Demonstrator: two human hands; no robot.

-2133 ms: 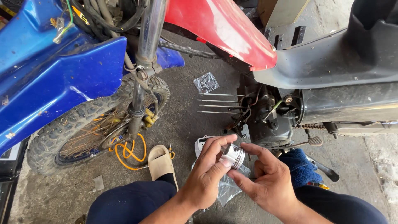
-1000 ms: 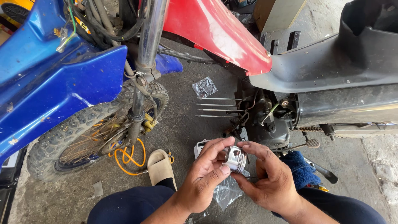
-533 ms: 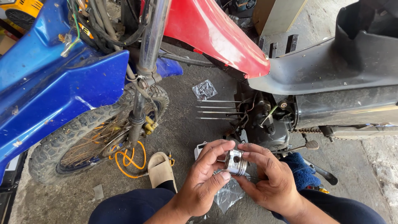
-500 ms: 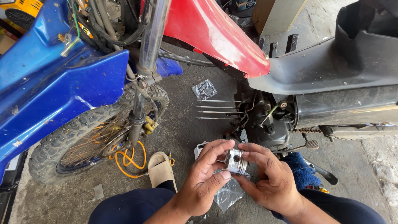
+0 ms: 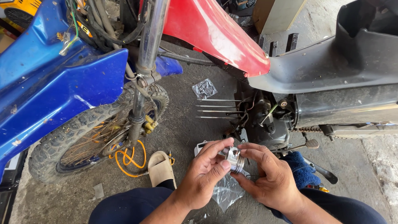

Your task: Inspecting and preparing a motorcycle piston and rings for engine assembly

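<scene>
A small silvery piston (image 5: 234, 158), ringed with grooves, is held low in the centre of the view, above a clear plastic bag (image 5: 227, 193) on the floor. The left hand (image 5: 206, 174) grasps it from the left with thumb and forefinger; the right hand (image 5: 268, 176) pinches its right edge with fingertips curled over the top. Much of the piston is hidden by the fingers, and a thin ring appears to lie between the right fingertips, though this is hard to make out.

Just beyond the hands stands the stripped engine (image 5: 265, 120) of a motorcycle, four bare studs (image 5: 215, 108) projecting leftward from it. A blue cloth (image 5: 300, 170) lies beside the right wrist, near a foot peg (image 5: 309, 144).

A red fender (image 5: 215, 33) and dark body panels (image 5: 331, 70) overhang the engine, cut off by the frame's upper and right edges. At left, a blue motorcycle (image 5: 49, 91) with a knobby tyre (image 5: 78, 132) is only partly in view; an orange cable (image 5: 128, 159) coils beneath it beside a beige sandal (image 5: 159, 168).

The surface is stained grey concrete (image 5: 178, 103), bearing a small packet (image 5: 204, 88).
</scene>
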